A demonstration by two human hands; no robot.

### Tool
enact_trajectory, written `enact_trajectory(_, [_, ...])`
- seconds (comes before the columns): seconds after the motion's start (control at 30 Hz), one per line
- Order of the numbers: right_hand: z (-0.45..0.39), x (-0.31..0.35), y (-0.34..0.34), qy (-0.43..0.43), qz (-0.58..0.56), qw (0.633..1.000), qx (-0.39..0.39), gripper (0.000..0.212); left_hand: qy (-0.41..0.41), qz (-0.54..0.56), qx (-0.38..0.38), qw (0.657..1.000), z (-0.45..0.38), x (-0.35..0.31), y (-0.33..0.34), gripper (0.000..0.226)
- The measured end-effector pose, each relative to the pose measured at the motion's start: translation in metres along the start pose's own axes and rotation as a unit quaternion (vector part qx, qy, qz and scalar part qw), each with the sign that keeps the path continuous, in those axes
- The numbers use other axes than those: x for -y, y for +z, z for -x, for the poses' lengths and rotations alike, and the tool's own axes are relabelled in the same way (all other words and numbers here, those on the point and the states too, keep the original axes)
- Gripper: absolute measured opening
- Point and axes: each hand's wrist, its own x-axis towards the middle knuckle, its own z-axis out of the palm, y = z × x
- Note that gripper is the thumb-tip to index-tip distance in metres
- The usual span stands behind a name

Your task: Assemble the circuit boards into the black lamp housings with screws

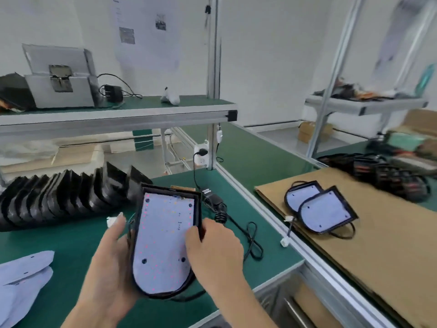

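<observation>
A black lamp housing (pixel 198 209) with a white circuit board (pixel 163 240) seated in it is held above the green bench. My left hand (pixel 106 263) cups it from below and the left. My right hand (pixel 212 247) grips its right edge, thumb on the board. A row of empty black housings (pixel 66 197) leans at the left. Loose white boards (pixel 23 278) lie at the lower left. Two housings with boards in them (pixel 319 209) lie on brown cardboard (pixel 378 245) at the right.
A black power adapter and cable (pixel 227 216) lie on the green mat (pixel 71 245) right of the held housing. An upper shelf (pixel 118 114) carries a grey box. A pile of black wired parts (pixel 390 176) sits at the far right.
</observation>
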Motion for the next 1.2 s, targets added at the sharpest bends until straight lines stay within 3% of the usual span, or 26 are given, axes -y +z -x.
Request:
enact_trajectory(0.07, [0.004, -0.013, -0.014, -0.024, 0.037, 0.998, -0.045, 0.035, 0.007, -0.031, 0.026, 0.999, -0.004, 0.012, 0.016, 0.074])
enact_trajectory(0.1, [0.006, -0.022, -0.021, -0.038, 0.039, 0.998, -0.039, 0.033, 0.0, -0.035, 0.042, 0.999, -0.009, 0.018, 0.024, 0.067])
enact_trajectory(0.13, [0.006, -0.032, -0.028, -0.038, -0.004, 0.999, -0.012, 0.031, -0.009, -0.026, 0.05, 0.998, -0.014, 0.023, 0.033, 0.056])
enact_trajectory(0.2, [0.008, -0.054, -0.045, 0.001, -0.194, 0.978, 0.081, 0.025, -0.019, -0.014, 0.058, 0.998, -0.03, 0.035, 0.049, 0.041])
enact_trajectory(0.27, [0.006, -0.08, -0.057, 0.059, -0.301, 0.948, 0.086, 0.037, -0.047, -0.021, 0.081, 0.995, -0.05, 0.049, 0.074, 0.037])
enact_trajectory(0.37, [-0.004, -0.12, -0.075, 0.137, -0.361, 0.921, -0.053, 0.044, -0.061, -0.093, 0.129, 0.985, -0.081, 0.079, 0.126, 0.038])
enact_trajectory(0.47, [-0.027, -0.169, -0.097, 0.207, -0.436, 0.853, -0.197, 0.025, -0.053, -0.199, 0.178, 0.962, -0.106, 0.111, 0.18, 0.045])
enact_trajectory(0.57, [-0.052, -0.222, -0.123, 0.268, -0.475, 0.793, -0.272, 0.017, -0.066, -0.285, 0.229, 0.928, -0.12, 0.156, 0.205, 0.041])
enact_trajectory(0.63, [-0.062, -0.253, -0.135, 0.303, -0.47, 0.777, -0.29, 0.011, -0.116, -0.298, 0.234, 0.918, -0.116, 0.177, 0.213, 0.041])
enact_trajectory(0.7, [-0.068, -0.278, -0.141, 0.335, -0.44, 0.776, -0.303, 0.015, -0.151, -0.297, 0.236, 0.913, -0.111, 0.197, 0.216, 0.025])
enact_trajectory(0.8, [-0.079, -0.305, -0.145, 0.355, -0.424, 0.777, -0.3, 0.016, -0.19, -0.306, 0.196, 0.912, -0.096, 0.213, 0.208, 0.055])
enact_trajectory(0.97, [-0.1, -0.338, -0.149, 0.41, -0.352, 0.781, -0.312, 0.013, -0.147, -0.366, 0.185, 0.9, -0.084, 0.223, 0.173, 0.029])
enact_trajectory(1.03, [-0.106, -0.344, -0.154, 0.423, -0.277, 0.805, -0.31, 0.017, -0.127, -0.383, 0.177, 0.898, -0.08, 0.222, 0.163, 0.026])
enact_trajectory(1.1, [-0.113, -0.349, -0.156, 0.442, -0.233, 0.808, -0.312, 0.035, -0.106, -0.398, 0.168, 0.896, -0.077, 0.22, 0.154, 0.027])
enact_trajectory(1.2, [-0.118, -0.345, -0.152, 0.467, -0.133, 0.814, -0.32, 0.04, -0.077, -0.415, 0.161, 0.892, -0.073, 0.216, 0.143, 0.025])
